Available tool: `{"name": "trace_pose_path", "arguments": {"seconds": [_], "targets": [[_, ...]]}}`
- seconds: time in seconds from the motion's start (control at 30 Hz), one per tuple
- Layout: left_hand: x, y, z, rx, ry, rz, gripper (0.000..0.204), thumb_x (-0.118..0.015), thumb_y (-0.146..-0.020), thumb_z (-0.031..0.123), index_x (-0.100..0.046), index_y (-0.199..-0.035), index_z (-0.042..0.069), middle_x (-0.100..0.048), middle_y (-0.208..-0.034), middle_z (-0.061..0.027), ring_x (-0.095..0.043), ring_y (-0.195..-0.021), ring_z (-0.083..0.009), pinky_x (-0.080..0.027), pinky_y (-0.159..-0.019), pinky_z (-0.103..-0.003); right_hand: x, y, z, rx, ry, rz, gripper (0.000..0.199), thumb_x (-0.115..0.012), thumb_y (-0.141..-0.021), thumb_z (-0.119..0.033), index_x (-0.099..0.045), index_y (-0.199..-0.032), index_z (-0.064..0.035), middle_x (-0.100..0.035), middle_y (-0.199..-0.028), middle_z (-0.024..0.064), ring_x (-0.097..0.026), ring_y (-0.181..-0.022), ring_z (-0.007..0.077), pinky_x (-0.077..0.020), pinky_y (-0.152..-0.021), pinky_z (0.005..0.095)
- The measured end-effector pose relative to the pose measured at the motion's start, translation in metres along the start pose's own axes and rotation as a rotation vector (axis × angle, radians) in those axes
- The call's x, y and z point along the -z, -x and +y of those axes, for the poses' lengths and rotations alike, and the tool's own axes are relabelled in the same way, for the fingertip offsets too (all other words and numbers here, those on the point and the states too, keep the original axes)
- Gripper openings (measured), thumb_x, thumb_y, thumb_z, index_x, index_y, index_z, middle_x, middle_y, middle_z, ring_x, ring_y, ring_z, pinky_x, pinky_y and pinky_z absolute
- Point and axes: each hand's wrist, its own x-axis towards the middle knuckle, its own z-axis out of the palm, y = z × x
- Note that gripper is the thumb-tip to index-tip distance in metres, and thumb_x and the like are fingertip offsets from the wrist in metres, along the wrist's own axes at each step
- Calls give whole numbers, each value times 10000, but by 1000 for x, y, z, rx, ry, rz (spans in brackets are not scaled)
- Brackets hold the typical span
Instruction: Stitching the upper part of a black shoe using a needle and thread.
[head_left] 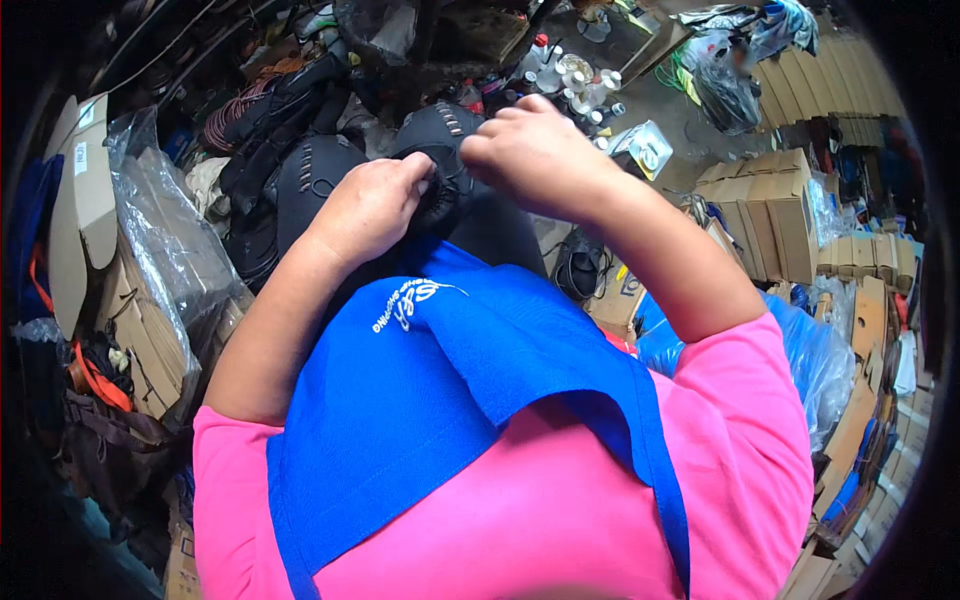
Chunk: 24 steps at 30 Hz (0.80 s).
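Observation:
A dark, black piece with a gathered, ridged surface (440, 198) rests on my lap, between my knees; its exact kind does not show. My left hand (368, 205) is closed at its left edge, thumb and fingertips pinched on it. Up and to the right, my right hand (528, 150) is closed with fingers curled, close to the piece's upper right side. Whatever its fingertips hold, if anything, is hidden. Black trousers with stitched lacing (310, 175) cover my knees, and a blue apron (480, 330) lies below the hands.
Bottles and small containers (580, 85) stand on the floor ahead, near a white tin (642, 148). Stacked cardboard (765, 215) is at the right, with a blue plastic-wrapped bundle (790, 340) nearer. Plastic-covered cardboard (170, 215) and dark material (280, 130) crowd the left.

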Motion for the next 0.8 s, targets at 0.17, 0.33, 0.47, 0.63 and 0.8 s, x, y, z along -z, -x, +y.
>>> {"name": "trace_pose_path", "arguments": {"seconds": [0.17,0.33,0.47,0.63,0.8], "targets": [[-2,6,-12,-52,-36,-23,118,-510,-824,94,-533,-928,43,-619,-796,-171,-609,-808,-362,-472,-714,-463,-20,-8,3,95,30,-2,98,-566,-768,-121,-562,-865,-138,-605,-793,27,-588,-854,227,-395,-805,362],[12,27,-18,-105,-229,37,122,-495,-821,72,-539,-935,73,-604,-802,-116,-602,-831,-297,-455,-732,-410,-24,4,22,82,-54,-21,134,-557,-769,-123,-565,-901,-145,-602,-806,39,-578,-880,235,-403,-813,362],[36,81,-50,39,-344,127,186,-515,-789,31,-570,-962,69,-621,-898,-132,-590,-878,-315,-450,-745,-405,-40,57,71,-195,-80,-5,171,-606,-699,-53,-575,-860,-100,-612,-824,72,-563,-865,300,-439,-769,380],[72,94,-41,375,613,424,67,-630,-856,79,-624,-873,15,-593,-788,11,-521,-759,-49,-410,-706,-202,-14,54,71,-578,-1304,314,131,-634,-864,-149,-631,-902,-24,-616,-814,11,-574,-776,98,-456,-751,254],[56,30,18,-145,1127,237,103,-668,-817,100,-646,-843,3,-645,-890,-106,-622,-892,-192,-471,-847,-317,-2,-20,7,-92,-2038,506,271,-506,-953,-320,-557,-991,-57,-616,-925,102,-608,-828,198,-467,-802,355]]}}
